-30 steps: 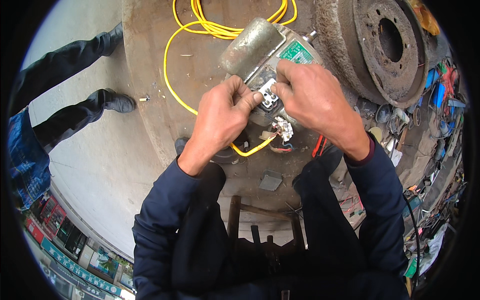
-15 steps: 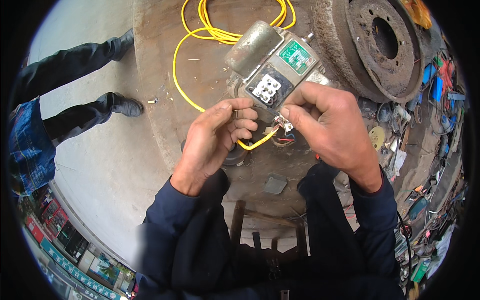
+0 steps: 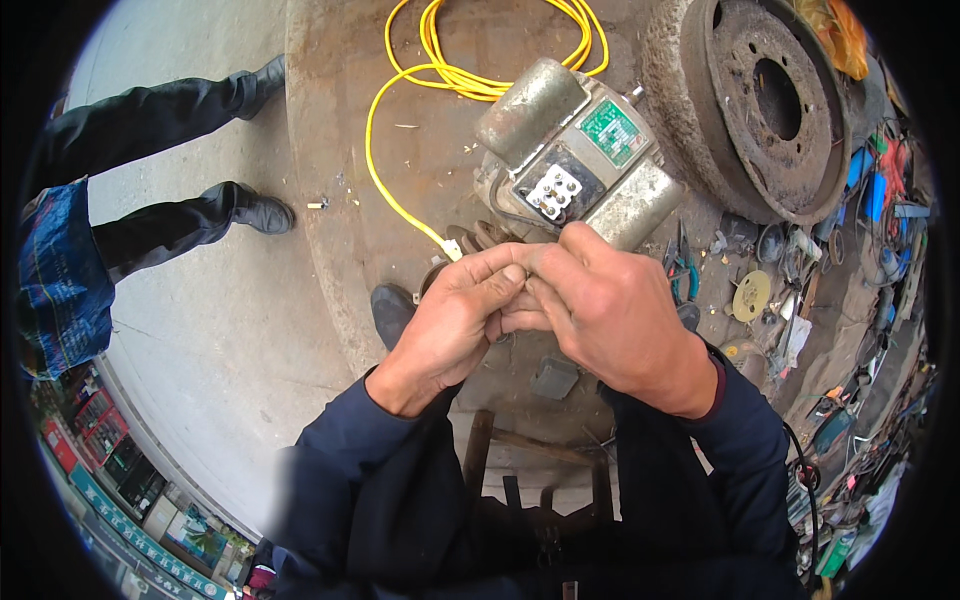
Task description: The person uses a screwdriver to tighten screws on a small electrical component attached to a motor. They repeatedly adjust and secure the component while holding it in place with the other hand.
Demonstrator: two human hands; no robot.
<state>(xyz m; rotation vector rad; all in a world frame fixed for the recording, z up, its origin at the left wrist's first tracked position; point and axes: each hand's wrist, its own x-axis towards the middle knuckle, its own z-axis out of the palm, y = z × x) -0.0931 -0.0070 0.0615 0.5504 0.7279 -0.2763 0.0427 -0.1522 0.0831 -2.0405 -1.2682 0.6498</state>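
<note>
My left hand (image 3: 455,325) and my right hand (image 3: 625,315) meet just below an electric motor (image 3: 612,185), fingertips pinched together. What they pinch is hidden behind the fingers. A yellow cable (image 3: 400,208) runs down to the left hand's index finger, with a small whitish piece (image 3: 452,250) showing at that spot; whether the hand grips it I cannot tell. On the motor, a white terminal block (image 3: 553,192) with metal screws sits in a black recess beside a green label plate (image 3: 612,132). A dark lead curves along the near side of the motor.
Loops of yellow cable (image 3: 470,80) lie beyond the motor. A rusty wheel rim (image 3: 690,110) stands at the right, near pliers (image 3: 683,265) and a yellow disc (image 3: 752,296). Scrap clutter lines the far right. Another person's legs (image 3: 165,215) are at the left. A wooden stool (image 3: 545,447) is below.
My hands have come together, leftmost fingers closing from a loose curl into a pinch. The right hand has drawn back from the motor, whose near side now shows. The connector and coloured wires are hidden.
</note>
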